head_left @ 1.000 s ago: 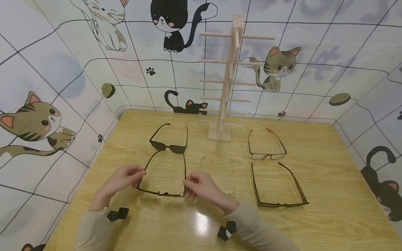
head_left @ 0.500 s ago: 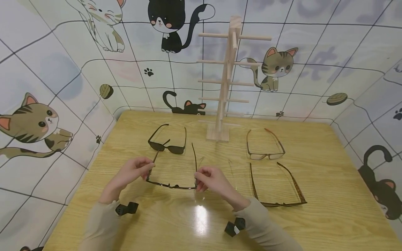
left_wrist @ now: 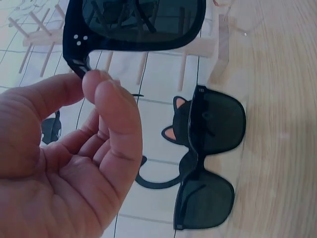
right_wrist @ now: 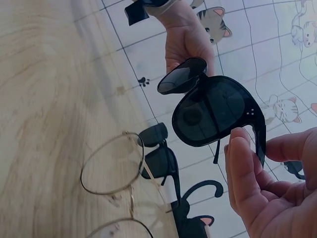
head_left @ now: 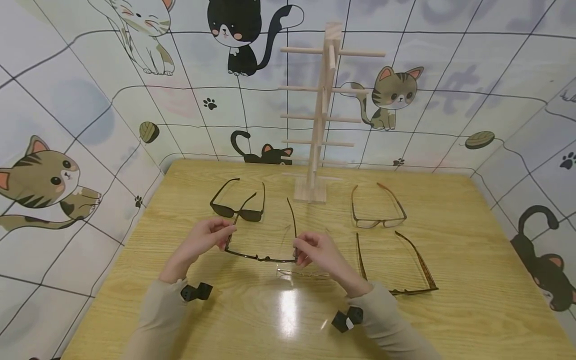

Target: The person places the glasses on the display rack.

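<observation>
Mid-frame, left hand (head_left: pixel 204 237) and right hand (head_left: pixel 318 251) each pinch 1 temple of black sunglasses (right_wrist: pixel 210 113), which, if dipped, could scrape wire glasses (head_left: pixel 303 273).

In the head view I can't see the tortoiseshell glasses' (head_left: pixel 426 273) left front corner behind the right sleeve (head_left: pixel 382 312); the right hand (head_left: pixel 320 251) and wrist cover part of the thin-rimmed glasses (head_left: pixel 290 273). My left wrist view crops the held sunglasses (left_wrist: pixel 143 27) at the top. The marks on the resting sunglasses (left_wrist: pixel 218 124) are too small to read.
</observation>
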Demonstrator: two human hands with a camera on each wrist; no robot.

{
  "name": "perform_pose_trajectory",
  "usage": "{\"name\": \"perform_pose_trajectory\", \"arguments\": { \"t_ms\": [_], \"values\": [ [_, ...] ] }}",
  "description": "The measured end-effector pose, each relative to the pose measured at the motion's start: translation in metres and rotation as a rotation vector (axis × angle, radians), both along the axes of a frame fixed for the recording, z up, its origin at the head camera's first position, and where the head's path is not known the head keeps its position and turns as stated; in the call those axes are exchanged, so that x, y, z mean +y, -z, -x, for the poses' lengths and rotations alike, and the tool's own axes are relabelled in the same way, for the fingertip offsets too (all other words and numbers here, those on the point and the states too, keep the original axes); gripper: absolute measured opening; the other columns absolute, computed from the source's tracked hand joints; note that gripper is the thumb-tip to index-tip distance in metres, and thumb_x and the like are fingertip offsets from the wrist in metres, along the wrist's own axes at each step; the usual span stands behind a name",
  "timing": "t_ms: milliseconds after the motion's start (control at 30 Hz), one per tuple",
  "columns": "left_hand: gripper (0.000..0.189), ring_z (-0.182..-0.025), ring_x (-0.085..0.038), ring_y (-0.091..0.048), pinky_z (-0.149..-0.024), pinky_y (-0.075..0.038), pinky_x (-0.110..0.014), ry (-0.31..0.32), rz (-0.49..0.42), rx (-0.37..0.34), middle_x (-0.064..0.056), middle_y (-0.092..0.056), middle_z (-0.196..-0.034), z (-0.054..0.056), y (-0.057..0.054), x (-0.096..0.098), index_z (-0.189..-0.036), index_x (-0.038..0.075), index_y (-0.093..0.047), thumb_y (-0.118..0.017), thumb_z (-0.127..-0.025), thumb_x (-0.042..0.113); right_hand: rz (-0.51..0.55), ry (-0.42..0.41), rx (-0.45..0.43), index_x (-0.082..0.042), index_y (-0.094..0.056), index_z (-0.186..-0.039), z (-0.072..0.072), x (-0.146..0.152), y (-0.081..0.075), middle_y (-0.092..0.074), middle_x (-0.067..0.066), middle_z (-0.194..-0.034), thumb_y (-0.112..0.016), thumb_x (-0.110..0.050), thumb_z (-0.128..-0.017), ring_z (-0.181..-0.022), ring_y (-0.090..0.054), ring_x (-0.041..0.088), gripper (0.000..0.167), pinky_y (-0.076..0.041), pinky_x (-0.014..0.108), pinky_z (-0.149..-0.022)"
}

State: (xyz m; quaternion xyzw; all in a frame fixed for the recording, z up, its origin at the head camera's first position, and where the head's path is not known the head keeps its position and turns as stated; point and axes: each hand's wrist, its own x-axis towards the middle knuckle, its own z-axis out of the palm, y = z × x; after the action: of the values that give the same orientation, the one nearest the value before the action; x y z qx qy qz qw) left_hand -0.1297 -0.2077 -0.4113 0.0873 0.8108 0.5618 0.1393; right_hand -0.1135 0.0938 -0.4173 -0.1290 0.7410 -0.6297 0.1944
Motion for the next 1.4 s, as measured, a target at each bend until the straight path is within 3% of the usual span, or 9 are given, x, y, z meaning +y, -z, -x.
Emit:
{"name": "perform_pose_trajectory", "arguments": {
  "t_ms": [167,367,633,867,1033,1133,1233,1400],
  "values": [
    [0.027,-0.056,-0.015,-0.054,-0.059,-0.054,-0.039,0.017,-0.029,-0.016,-0.006,-0.058,-0.070,0.008,-0.001,0.012,-0.103,-0.005,-0.059,-0.057,-0.095,0.021,0.011,0.027,0.033,0.008,-0.060,-0.090,0.005,0.013,-0.001,-0.062,0.007,-0.073,-0.053,-0.014,-0.096,-0.059,-0.062,0.016,0.023,-0.056,0.047,-0.061],
    [0.025,-0.056,-0.013,-0.054,-0.060,-0.054,-0.040,0.008,-0.061,-0.022,-0.006,-0.058,-0.070,0.016,0.000,0.027,-0.103,-0.007,-0.060,-0.055,-0.096,0.017,0.012,0.065,0.066,0.011,-0.060,-0.094,0.010,0.027,-0.001,-0.063,0.014,-0.076,-0.054,-0.012,-0.096,-0.059,-0.062,0.014,0.024,-0.057,0.037,-0.057],
    [0.026,-0.056,-0.011,-0.053,-0.058,-0.054,-0.035,0.012,-0.111,-0.048,-0.004,-0.057,-0.068,0.028,0.001,0.045,-0.100,-0.008,-0.060,-0.056,-0.096,0.017,-0.016,0.093,0.069,0.007,-0.060,-0.093,0.013,0.042,-0.002,-0.063,0.016,-0.078,-0.053,-0.016,-0.097,-0.061,-0.062,0.016,0.024,-0.056,0.045,-0.061],
    [0.023,-0.056,-0.011,-0.052,-0.059,-0.053,-0.032,-0.003,-0.159,-0.069,-0.005,-0.057,-0.070,0.038,0.004,0.061,-0.097,-0.005,-0.061,-0.056,-0.096,0.018,-0.030,0.134,0.046,0.007,-0.059,-0.095,0.018,0.054,-0.002,-0.063,0.016,-0.079,-0.054,-0.017,-0.096,-0.061,-0.062,0.017,0.024,-0.057,0.040,-0.060],
    [0.022,-0.057,-0.011,-0.053,-0.059,-0.054,-0.030,-0.039,-0.190,-0.110,-0.005,-0.056,-0.071,0.046,0.003,0.074,-0.096,-0.004,-0.061,-0.057,-0.095,0.017,-0.048,0.143,0.055,0.011,-0.058,-0.098,0.027,0.064,-0.002,-0.062,0.013,-0.078,-0.052,-0.016,-0.097,-0.062,-0.063,0.023,0.028,-0.056,0.040,-0.059],
    [0.023,-0.059,-0.011,-0.053,-0.061,-0.054,-0.030,-0.048,-0.194,-0.114,-0.004,-0.056,-0.071,0.051,0.002,0.080,-0.098,-0.005,-0.061,-0.057,-0.095,0.017,-0.059,0.150,0.054,0.013,-0.056,-0.098,0.033,0.070,-0.002,-0.062,0.017,-0.080,-0.050,-0.015,-0.098,-0.061,-0.062,0.021,0.029,-0.056,0.039,-0.058],
    [0.023,-0.059,-0.011,-0.053,-0.064,-0.055,-0.034,-0.048,-0.189,-0.103,-0.003,-0.056,-0.070,0.056,0.002,0.086,-0.101,-0.005,-0.061,-0.057,-0.095,0.016,-0.072,0.163,0.042,0.010,-0.057,-0.096,0.039,0.075,-0.002,-0.062,0.019,-0.082,-0.050,-0.016,-0.098,-0.060,-0.062,0.020,0.027,-0.057,0.038,-0.059],
    [0.025,-0.061,-0.012,-0.054,-0.068,-0.055,-0.037,-0.059,-0.194,-0.108,-0.009,-0.057,-0.076,0.067,0.001,0.094,-0.106,-0.006,-0.061,-0.056,-0.095,0.016,-0.079,0.193,0.027,0.004,-0.059,-0.093,0.050,0.080,-0.004,-0.062,0.011,-0.077,-0.051,-0.019,-0.098,-0.061,-0.063,0.023,0.025,-0.057,0.039,-0.060]
  ]
}}
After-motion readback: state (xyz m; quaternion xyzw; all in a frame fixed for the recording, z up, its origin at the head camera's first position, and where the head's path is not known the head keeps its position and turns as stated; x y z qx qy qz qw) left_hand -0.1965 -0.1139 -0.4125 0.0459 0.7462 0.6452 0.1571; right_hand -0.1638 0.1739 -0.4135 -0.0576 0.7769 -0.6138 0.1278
